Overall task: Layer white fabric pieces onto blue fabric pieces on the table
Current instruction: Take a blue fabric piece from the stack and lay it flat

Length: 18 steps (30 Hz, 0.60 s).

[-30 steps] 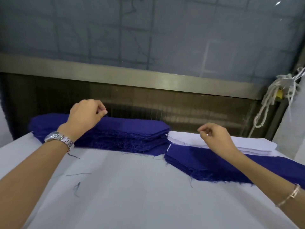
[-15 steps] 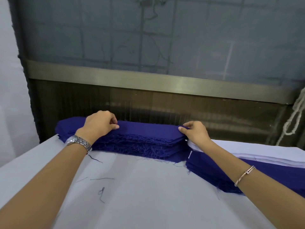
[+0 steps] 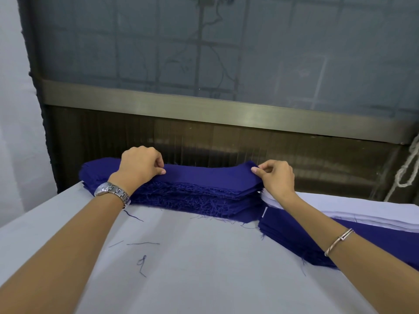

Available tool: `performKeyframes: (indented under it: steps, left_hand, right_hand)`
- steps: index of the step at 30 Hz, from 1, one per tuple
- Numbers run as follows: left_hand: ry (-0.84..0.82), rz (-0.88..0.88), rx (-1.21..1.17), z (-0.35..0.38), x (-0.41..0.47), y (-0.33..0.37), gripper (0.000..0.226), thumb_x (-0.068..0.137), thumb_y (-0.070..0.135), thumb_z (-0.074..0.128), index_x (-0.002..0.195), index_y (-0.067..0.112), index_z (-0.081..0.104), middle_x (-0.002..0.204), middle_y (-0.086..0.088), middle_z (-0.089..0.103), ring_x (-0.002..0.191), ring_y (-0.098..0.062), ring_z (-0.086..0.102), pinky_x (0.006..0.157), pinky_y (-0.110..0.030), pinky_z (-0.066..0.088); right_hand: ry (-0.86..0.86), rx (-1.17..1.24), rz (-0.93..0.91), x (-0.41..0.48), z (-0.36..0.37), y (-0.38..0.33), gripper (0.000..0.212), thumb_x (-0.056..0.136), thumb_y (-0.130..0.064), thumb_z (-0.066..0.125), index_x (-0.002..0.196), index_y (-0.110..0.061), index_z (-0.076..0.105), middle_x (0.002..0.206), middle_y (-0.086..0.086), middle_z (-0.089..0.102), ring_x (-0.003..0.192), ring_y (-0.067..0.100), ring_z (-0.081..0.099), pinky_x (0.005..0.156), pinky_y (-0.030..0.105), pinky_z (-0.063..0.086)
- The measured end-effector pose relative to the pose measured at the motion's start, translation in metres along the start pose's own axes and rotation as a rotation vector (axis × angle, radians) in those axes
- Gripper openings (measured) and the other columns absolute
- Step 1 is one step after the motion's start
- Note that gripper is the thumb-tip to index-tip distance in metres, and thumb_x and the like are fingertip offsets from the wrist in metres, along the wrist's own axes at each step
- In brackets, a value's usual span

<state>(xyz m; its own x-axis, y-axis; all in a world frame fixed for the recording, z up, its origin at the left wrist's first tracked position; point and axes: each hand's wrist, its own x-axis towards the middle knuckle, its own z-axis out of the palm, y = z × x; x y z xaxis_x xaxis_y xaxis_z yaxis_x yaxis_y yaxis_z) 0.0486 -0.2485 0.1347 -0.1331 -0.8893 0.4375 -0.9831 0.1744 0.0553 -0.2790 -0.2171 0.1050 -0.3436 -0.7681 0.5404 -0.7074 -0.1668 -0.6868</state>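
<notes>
Now, table [image 3: 204, 279]: covered in smooth pale cloth, spread before you.
Rear blue stack [image 3: 199, 200]: thick pile of dark-blue fabric pieces at the far edge; its near side is frayed and thready.
Right blue stack [image 3: 294, 234]: lower and flat, under your right forearm.
White fabric stack [image 3: 367, 211]: thin smooth sheets, just behind the right blue stack.
Top blue piece [image 3: 208, 175]: long strip atop the rear stack, spanning between your hands, right end raised.
Left hand [image 3: 140, 166]: fingers curled, thumb and forefinger pinching the strip's left part.
Right hand [image 3: 276, 177]: fingers curled, pinching the strip's right corner.
Watch [image 3: 112, 191]: metal links, on your left wrist.
Bracelet [image 3: 339, 241]: thin metal, on your right forearm.
Loose threads [image 3: 141, 264]: blue, lying on the table.
</notes>
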Motion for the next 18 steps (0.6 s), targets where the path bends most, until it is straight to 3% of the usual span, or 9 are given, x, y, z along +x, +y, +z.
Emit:
performKeyframes:
  steps: [10,12,14,18]
  left_hand:
    - [0.012,-0.010,0.018,0.0039,0.0003,0.0002,0.023,0.089,0.044,0.067,0.107,0.029,0.068,0.094,0.009,0.070,0.078,-0.008,0.054,0.067,-0.027,0.043]
    - [0.015,-0.016,0.014,0.0049,0.0010,-0.0004,0.023,0.089,0.044,0.067,0.107,0.029,0.067,0.093,0.009,0.069,0.077,-0.007,0.053,0.066,-0.026,0.042]
    - [0.018,-0.018,0.012,0.0061,0.0010,-0.0011,0.023,0.089,0.043,0.068,0.108,0.029,0.068,0.094,0.009,0.070,0.077,-0.007,0.052,0.066,-0.026,0.041]
    - [0.029,-0.012,0.020,0.0072,0.0002,-0.0018,0.029,0.089,0.045,0.067,0.113,0.029,0.066,0.102,0.007,0.070,0.083,-0.010,0.057,0.068,-0.028,0.044]
  right_hand:
    - [0.041,-0.008,-0.113,-0.0061,-0.0039,0.0021,0.020,0.093,-0.013,0.069,0.109,-0.004,0.076,0.104,0.011,0.072,0.090,0.018,0.061,0.077,0.024,0.043]
    - [0.064,0.001,-0.128,-0.0069,-0.0059,0.0016,0.020,0.091,-0.012,0.072,0.109,-0.005,0.077,0.098,0.008,0.072,0.082,0.012,0.060,0.075,0.020,0.046]
    - [0.071,0.026,-0.130,-0.0075,-0.0070,0.0008,0.019,0.090,-0.010,0.073,0.108,-0.007,0.076,0.084,0.000,0.071,0.077,0.009,0.062,0.080,0.024,0.052]
    - [0.035,0.037,-0.130,-0.0061,-0.0077,0.0005,0.023,0.092,-0.009,0.070,0.115,-0.009,0.072,0.073,-0.009,0.064,0.074,0.002,0.060,0.080,0.024,0.050]
